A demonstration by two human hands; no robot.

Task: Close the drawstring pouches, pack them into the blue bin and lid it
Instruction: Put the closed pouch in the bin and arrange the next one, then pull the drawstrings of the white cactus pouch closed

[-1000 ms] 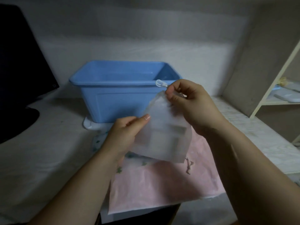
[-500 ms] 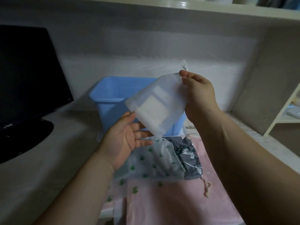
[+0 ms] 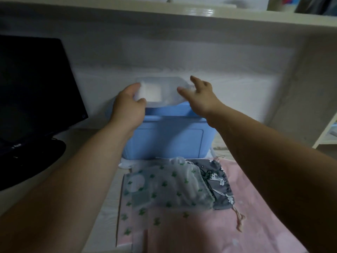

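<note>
Pink fabric fills the lower centre and right of the frame: a flat pink pouch [image 3: 209, 232] on the desk [image 3: 82, 134], its knotted cord end lying at its right. On top of it sits a soft, crumpled green-print pouch [image 3: 164, 189], translucent with small green shapes. A grey pouch [image 3: 218, 183] with white figures is tucked partly under its right side.

Just beyond them stands the blue bin [image 3: 167, 139], smooth hard plastic, rectangular, with no lid on it. A white edge [image 3: 125, 164] shows at its lower left corner; I cannot tell whether that is the lid.

Above the bin's mouth, centre frame, both arms reach forward with the white pouch [image 3: 164, 92], frosted and thin, with a paler square showing inside. Its long axis runs left to right, roughly along the near rim. It lies between the hands with the bin directly beneath, so the coming move looks like a plain lowering or drop.

The left hand [image 3: 127, 105] grips the pouch's left end, fingers curled on it. The right hand [image 3: 198, 94] is spread, fingers straight, at the right end; contact is unclear.

A dark monitor [image 3: 32, 84] stands far left, and a glossy shelf [image 3: 182, 10] runs along the top.
</note>
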